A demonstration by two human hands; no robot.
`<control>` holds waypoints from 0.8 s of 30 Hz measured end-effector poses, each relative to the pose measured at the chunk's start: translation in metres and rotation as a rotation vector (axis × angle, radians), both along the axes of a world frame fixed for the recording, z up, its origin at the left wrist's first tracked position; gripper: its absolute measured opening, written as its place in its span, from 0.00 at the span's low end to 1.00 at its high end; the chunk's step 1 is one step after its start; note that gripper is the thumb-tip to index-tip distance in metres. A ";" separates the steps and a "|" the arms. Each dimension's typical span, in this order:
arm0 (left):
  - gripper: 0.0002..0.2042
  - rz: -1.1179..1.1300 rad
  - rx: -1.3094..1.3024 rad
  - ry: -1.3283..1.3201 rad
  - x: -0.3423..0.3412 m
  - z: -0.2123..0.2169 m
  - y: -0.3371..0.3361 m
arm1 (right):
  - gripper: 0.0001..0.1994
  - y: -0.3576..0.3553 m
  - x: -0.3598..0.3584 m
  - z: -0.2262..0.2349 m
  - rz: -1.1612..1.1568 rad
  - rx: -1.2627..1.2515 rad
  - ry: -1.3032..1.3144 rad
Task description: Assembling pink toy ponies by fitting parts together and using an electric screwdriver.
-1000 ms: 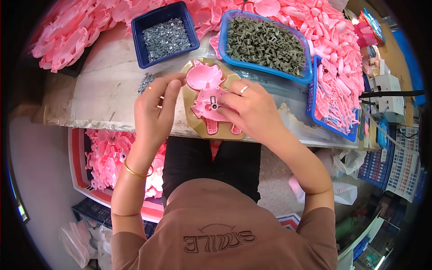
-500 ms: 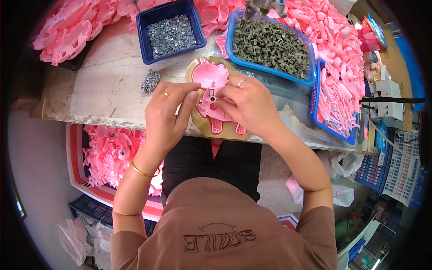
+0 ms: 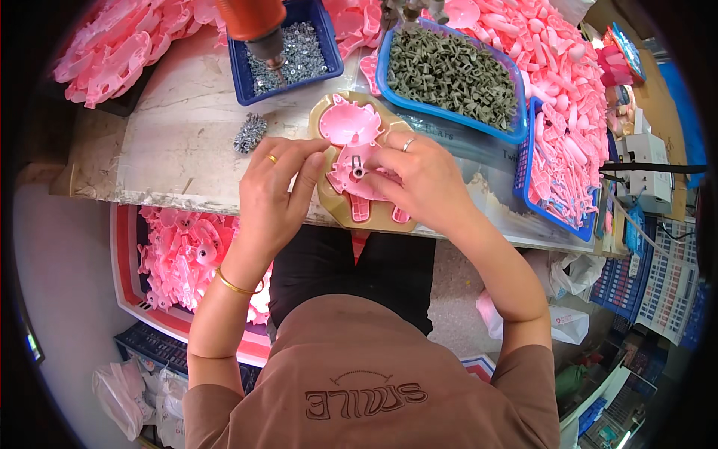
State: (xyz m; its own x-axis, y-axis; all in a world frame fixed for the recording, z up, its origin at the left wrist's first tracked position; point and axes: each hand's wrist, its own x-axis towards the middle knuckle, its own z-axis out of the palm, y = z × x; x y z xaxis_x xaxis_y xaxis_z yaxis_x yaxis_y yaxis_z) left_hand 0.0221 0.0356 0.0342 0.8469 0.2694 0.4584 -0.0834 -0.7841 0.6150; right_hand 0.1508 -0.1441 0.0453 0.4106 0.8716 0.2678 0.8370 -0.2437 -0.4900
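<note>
Left hand (image 3: pixel 273 191) and right hand (image 3: pixel 422 179) both pinch pink toy shell (image 3: pixel 351 161) on tan jig (image 3: pixel 374 217), grip closed, at worktop (image 3: pixel 187 142) front edge; bare worktop leftward.

Pink toy shell (image 3: pixel 351 142) glossy plastic; screws (image 3: pixel 288 56) shiny metal (worktop (image 3: pixel 179 142) rough stone).

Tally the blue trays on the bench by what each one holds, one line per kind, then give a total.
Blue tray of silver screws: 1
Blue tray of grey plastic pieces: 1
Blue tray of pink plastic parts: 1
Total: 3 blue trays
</note>
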 end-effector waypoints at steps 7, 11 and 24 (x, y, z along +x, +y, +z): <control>0.06 -0.046 0.000 -0.010 0.001 0.001 -0.006 | 0.07 0.002 0.000 -0.005 0.016 -0.005 -0.017; 0.06 -0.098 0.045 -0.035 0.001 0.003 -0.009 | 0.07 0.003 0.005 -0.008 0.060 -0.021 0.006; 0.07 -0.101 0.095 -0.036 0.002 -0.001 -0.007 | 0.07 0.004 0.014 -0.009 0.118 -0.057 0.016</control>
